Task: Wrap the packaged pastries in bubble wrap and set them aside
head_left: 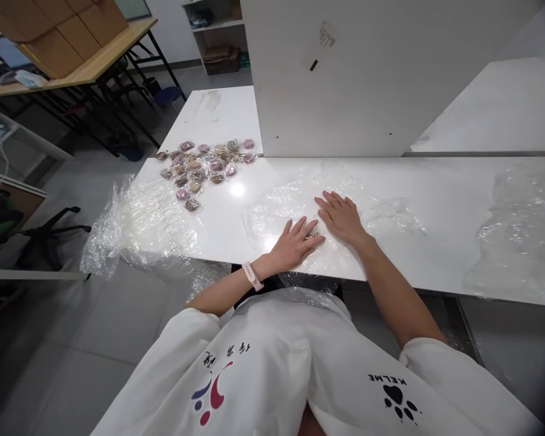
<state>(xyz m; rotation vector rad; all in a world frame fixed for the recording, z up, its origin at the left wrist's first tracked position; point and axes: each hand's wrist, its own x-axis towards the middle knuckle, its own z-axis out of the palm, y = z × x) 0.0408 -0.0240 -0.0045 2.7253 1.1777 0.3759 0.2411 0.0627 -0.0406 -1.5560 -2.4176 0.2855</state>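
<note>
Here, plastic film (275,212) stretches sideways beneath left hand (295,245) and right hand (344,221), grips released.

One long white tabletop (440,242), bearing clear crinkled plastic film (277,212) beneath a bare left hand (293,247) with pale pink wristband (253,276) and a bare right hand (344,219), both palm down. At left: small pink and brown pieces in clear wrappers (197,169), clustered; glossy transparent plastic bags (148,215), overhanging the edge. At right: crumpled translucent plastic sheeting (522,236).
</note>
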